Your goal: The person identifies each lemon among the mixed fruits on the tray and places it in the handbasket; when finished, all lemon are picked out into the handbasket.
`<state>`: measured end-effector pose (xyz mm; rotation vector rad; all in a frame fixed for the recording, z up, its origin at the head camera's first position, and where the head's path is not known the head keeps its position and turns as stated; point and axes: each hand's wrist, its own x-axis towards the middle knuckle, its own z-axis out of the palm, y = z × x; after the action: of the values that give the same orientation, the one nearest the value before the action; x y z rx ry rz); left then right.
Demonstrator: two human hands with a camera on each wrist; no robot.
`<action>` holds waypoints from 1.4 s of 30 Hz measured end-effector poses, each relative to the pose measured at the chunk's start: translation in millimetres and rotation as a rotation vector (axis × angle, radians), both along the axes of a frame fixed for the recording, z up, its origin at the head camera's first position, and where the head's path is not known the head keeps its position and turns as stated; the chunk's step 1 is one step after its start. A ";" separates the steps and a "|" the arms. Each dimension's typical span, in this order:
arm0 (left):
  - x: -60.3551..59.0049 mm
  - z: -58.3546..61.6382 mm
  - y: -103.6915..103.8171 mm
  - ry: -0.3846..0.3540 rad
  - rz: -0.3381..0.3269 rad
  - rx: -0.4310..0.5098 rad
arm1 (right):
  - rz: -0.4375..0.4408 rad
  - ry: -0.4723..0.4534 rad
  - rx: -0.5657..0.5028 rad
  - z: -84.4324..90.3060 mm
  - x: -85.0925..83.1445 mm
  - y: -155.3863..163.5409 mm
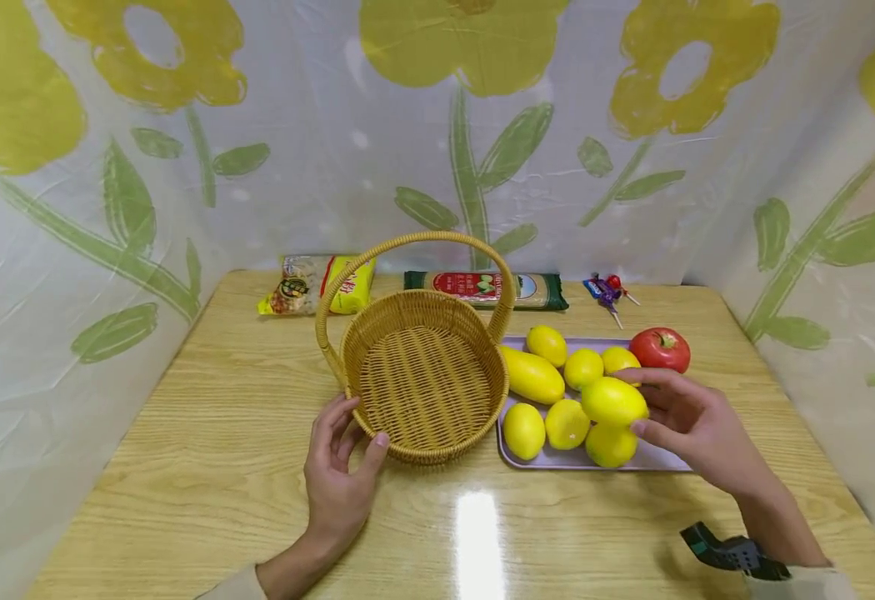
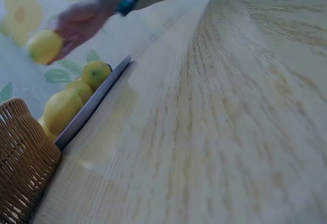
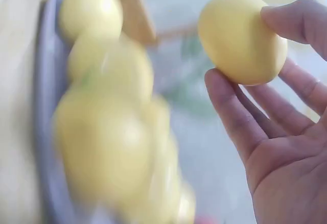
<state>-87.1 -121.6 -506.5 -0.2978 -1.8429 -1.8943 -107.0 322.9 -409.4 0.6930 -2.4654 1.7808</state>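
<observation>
While the right hand pinches a lemon between thumb and fingertips, the fruit hangs just above the other lemons on the tray. Its long axis lies roughly level and runs left to right in the head view, one blunt end toward the basket, the other tucked into the palm side. From the right wrist view the thumb presses on top and the fingers cradle it from below; everything behind it there is blurred, so the tray's fruit shows only as yellow smears. The left hand rests on the table with its thumb against the basket's near rim and its fingers curved beside the wall; whether they actually grip the weave cannot be told. The tray's left edge is hidden behind the basket. A tomato sits at the tray's far right corner. In the left wrist view the basket is cut off at the frame's corner.
</observation>
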 end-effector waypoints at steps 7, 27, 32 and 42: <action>-1.6 -1.5 3.0 -0.022 0.001 0.016 | 0.217 0.032 0.160 14.9 -46.5 -81.2; 0.8 0.3 1.3 0.002 0.026 0.031 | 0.339 0.031 0.131 13.0 -68.6 -122.3; 0.6 1.0 0.4 0.006 0.017 0.030 | 0.128 0.024 0.067 6.1 -96.8 -67.6; 0.6 2.6 -1.1 -0.004 0.005 0.015 | -0.042 -0.021 0.441 -14.0 -122.5 -42.4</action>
<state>-86.5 -122.7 -503.9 -0.2837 -1.8293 -1.9058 -229.5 280.5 -423.4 0.6327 -2.8918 1.2402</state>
